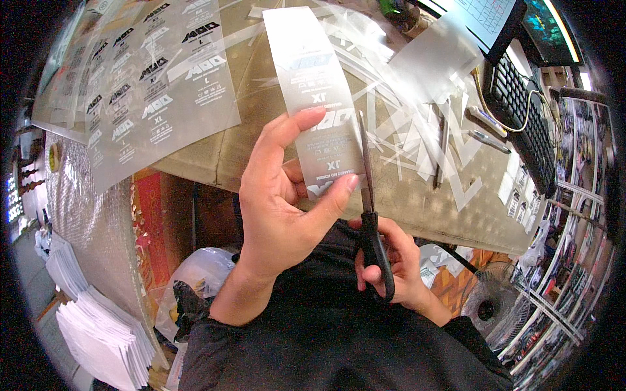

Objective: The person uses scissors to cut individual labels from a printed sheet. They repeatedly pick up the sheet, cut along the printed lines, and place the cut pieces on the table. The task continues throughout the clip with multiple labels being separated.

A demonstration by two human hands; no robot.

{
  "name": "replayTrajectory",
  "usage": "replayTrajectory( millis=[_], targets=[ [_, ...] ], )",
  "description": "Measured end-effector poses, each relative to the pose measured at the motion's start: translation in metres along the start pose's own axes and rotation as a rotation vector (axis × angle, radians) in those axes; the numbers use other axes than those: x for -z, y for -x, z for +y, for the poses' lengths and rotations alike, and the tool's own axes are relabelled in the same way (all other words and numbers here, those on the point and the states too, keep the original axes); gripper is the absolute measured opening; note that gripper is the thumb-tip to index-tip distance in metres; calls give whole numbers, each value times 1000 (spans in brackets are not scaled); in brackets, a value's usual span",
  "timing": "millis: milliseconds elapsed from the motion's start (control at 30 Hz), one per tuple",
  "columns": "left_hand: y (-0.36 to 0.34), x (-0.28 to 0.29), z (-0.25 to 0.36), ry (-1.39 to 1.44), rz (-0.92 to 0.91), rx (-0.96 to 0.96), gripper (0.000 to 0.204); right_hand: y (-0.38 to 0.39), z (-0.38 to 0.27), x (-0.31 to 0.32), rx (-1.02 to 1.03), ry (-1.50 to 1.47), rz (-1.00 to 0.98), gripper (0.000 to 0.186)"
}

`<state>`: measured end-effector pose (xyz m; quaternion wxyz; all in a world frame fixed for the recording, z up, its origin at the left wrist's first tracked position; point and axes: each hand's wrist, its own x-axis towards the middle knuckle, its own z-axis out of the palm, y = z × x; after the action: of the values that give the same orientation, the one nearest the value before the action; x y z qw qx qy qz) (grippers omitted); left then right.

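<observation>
A long translucent printed film strip point(311, 72) is held upright between the fingers and thumb of my left hand point(274, 215), near the middle of the view. Beside the strip's right edge, black-handled scissors point(370, 228) point upward, the blades looking closed or nearly so. My right hand point(398, 267) has its fingers wrapped round the scissor handles. Whether the blades touch the strip is hard to tell. Behind both hands, printed translucent sheets point(156, 130) lie at the left of the worktable point(215, 159), and thin offcuts point(456, 182) are scattered on the right.
A keyboard point(518, 117), monitor point(551, 29), cable and pens point(489, 142) occupy the table's right. A paper stack point(98, 339) is at lower left, near a plastic bag point(182, 293). A fan point(489, 300) stands low at right, before packed shelves point(574, 215).
</observation>
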<state>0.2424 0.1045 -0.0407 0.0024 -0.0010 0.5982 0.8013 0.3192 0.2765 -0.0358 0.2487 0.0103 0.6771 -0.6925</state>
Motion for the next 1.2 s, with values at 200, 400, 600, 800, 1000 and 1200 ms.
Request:
replayTrajectory(
  millis=[200,400,600,800,1000,1200],
  targets=[
    [0,-1,2,0,7,0,61,-3,-6,-8,2,-10,53,73],
    [-1,-1,1,-15,4,-22,62,-2,-9,-9,-46,-34,56,72],
    [0,0,1,-12,-7,-1,62,0,-6,-2,-26,-6,2,65],
    [2,-1,1,-25,-15,-12,62,-3,-9,-11,-50,-117,71,69],
    [2,1,-1,-23,-20,-5,63,-4,-13,-10,-99,-60,78,74],
    [4,-1,5,15,-37,39,63,-6,-10,-6,-56,-89,39,60]
  ],
)
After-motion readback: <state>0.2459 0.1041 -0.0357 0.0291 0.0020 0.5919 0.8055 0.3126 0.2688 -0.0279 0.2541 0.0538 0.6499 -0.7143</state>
